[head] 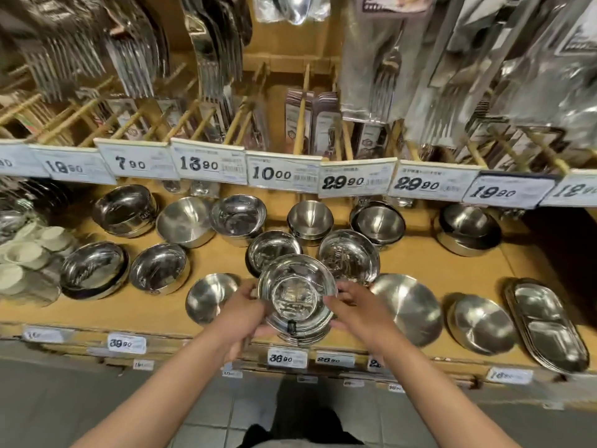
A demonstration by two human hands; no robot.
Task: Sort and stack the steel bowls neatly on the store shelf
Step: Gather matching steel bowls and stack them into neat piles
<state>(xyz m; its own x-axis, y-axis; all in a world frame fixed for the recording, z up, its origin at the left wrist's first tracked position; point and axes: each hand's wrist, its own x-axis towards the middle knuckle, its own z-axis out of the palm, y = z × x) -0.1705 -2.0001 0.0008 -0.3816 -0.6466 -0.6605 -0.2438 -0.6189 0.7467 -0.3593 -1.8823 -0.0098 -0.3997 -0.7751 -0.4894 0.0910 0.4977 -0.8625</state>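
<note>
A stack of shiny steel bowls sits at the front edge of the wooden shelf, held between both my hands. My left hand grips its left side with curled fingers. My right hand grips its right rim. Several other steel bowls stand around it: a small matte bowl just left, two polished bowls right behind, and a wide matte bowl to the right.
More bowls line the shelf's back row. Steel divided trays lie at far right, white dishes at far left. Price tags and hanging packed cutlery overhang the shelf. Grey tiled floor lies below.
</note>
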